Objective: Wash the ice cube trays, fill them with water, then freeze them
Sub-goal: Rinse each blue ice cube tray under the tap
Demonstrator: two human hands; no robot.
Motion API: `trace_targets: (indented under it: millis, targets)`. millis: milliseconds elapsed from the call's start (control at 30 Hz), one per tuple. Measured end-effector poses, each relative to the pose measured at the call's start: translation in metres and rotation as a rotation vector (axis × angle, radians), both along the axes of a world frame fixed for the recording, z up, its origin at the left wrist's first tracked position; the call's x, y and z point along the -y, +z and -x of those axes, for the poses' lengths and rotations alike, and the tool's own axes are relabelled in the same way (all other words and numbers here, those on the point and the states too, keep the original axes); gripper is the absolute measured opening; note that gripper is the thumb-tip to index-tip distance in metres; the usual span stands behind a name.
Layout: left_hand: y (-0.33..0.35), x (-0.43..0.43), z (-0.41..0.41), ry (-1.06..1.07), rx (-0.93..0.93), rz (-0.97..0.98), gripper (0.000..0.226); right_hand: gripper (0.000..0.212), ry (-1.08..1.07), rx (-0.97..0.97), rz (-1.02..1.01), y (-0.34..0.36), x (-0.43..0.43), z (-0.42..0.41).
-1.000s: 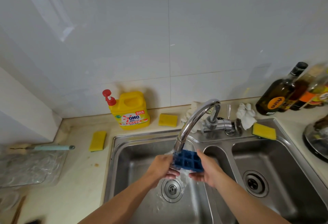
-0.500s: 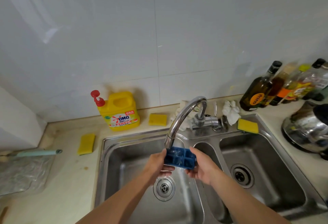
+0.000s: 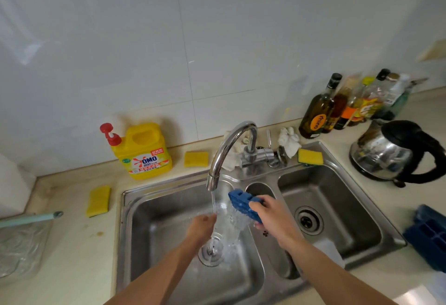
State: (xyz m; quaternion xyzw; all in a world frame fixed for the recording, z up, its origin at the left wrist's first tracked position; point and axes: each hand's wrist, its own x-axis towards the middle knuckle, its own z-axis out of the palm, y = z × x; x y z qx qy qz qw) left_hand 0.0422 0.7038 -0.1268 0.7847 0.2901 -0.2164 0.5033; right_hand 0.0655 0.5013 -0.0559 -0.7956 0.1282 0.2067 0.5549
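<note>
Steel sink (image 3: 154, 208), beige counter (image 3: 72, 251), tiled wall (image 3: 217, 39), blue tray (image 3: 239, 199)

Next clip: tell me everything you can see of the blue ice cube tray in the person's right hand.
The ice cube tray is deep blue, plastic or silicone by its look. Its cube pockets show as blocky bumps along the upper edge. It is tipped on its side over the left basin of the sink, just right of the tap's stream, and water pours out of it. The right hand grips its near end, fingers curled over it. The left hand does not touch it.
</note>
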Motion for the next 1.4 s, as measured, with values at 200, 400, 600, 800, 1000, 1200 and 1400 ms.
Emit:
trace_targets:
  millis: [200, 400, 600, 800, 1000, 1200, 1400]
  targets:
    - [0.030, 0.033, -0.005, -0.128, 0.064, -0.046, 0.030, 0.015, 0.164, 0.422, 0.248, 0.044, 0.052, -0.011]
    - [0.055, 0.099, -0.008, -0.043, 0.119, -0.007, 0.025, 0.048, 0.196, 0.637, 0.410, 0.097, 0.143, -0.023]
    - [0.069, 0.171, -0.001, -0.028, 0.203, -0.040, 0.028, 0.053, 0.034, 1.039, 0.483, 0.109, 0.231, -0.023]
    - [0.075, 0.208, 0.004, -0.181, 0.226, -0.261, 0.040, 0.053, 0.400, 0.306, 0.812, -0.035, 0.297, 0.034]
    - [0.068, 0.229, -0.017, -0.253, 0.218, -0.336, 0.029, 0.053, 0.133, 0.689, 0.643, 0.000, 0.306, -0.005]
    - [0.050, 0.248, -0.049, -0.326, 0.191, -0.330, 0.023, 0.052, 0.167, 0.814, 0.641, 0.003, 0.306, -0.028]
    - [0.047, 0.248, -0.076, -0.350, 0.240, -0.337, 0.011, 0.052, 0.390, 0.285, 0.729, -0.048, 0.306, -0.015]
